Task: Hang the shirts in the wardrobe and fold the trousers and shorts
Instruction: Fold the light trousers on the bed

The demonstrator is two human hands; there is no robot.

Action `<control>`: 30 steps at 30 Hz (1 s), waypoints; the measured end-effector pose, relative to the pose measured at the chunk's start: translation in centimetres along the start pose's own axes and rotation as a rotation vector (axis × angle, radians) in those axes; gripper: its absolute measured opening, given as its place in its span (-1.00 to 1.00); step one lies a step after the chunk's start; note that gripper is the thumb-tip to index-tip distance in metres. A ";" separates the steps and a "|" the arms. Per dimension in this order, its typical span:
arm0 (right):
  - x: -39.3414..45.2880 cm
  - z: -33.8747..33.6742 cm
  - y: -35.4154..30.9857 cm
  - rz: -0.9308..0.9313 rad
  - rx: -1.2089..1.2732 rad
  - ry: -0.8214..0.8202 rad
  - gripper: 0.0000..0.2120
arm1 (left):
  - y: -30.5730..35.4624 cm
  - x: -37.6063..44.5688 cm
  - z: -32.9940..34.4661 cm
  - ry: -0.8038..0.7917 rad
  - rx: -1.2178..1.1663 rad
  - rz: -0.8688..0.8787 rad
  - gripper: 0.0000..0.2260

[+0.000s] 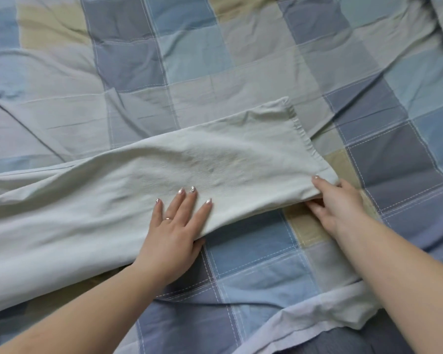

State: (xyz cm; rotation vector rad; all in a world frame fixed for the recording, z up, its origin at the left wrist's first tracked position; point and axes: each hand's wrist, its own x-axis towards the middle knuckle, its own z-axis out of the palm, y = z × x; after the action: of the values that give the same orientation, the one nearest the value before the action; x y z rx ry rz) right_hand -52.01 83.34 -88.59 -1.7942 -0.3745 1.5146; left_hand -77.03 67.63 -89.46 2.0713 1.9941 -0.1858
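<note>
We laid the trousers lengthwise across the bedcover, a checked cloth in blue, grey and beige squares. The pale trousers ran from the left edge of the view to the hemmed leg ends right of centre. 2 leg ends were visible there, 1 lying above the other and set slightly back.

Our left hand rested flat on the trousers near their lower edge, fingers straight and spread, palm down, with a ring on 1 finger. It gripped nothing.

Our right hand held the lower corner of the near leg end. The thumb lay on top of the cloth and the fingers were curled beneath it, clamping the hem between them. That corner was lifted slightly off the bedcover, while the rest of the trousers lay on it with shallow creases.

A white sheet edge showed at the lower right, beneath the right forearm.
</note>
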 end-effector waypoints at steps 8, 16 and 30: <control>-1.2 -2.3 0.3 0.162 0.232 0.058 -0.91 | 0.9 0.5 -1.1 -0.232 0.047 0.130 -0.10; -10.5 2.3 -2.8 -0.198 -0.004 -0.198 -0.79 | 4.6 4.9 -9.4 -0.187 -1.268 -0.410 -0.66; -30.1 11.3 0.9 -0.634 -0.718 -0.654 -0.61 | -6.7 1.0 -25.8 0.146 -1.161 -0.730 -0.53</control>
State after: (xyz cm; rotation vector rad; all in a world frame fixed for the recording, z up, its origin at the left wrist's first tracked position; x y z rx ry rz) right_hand -70.55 67.23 -67.89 -1.3529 -1.8041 1.5319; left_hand -85.89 75.78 -65.68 0.6370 2.0423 0.8108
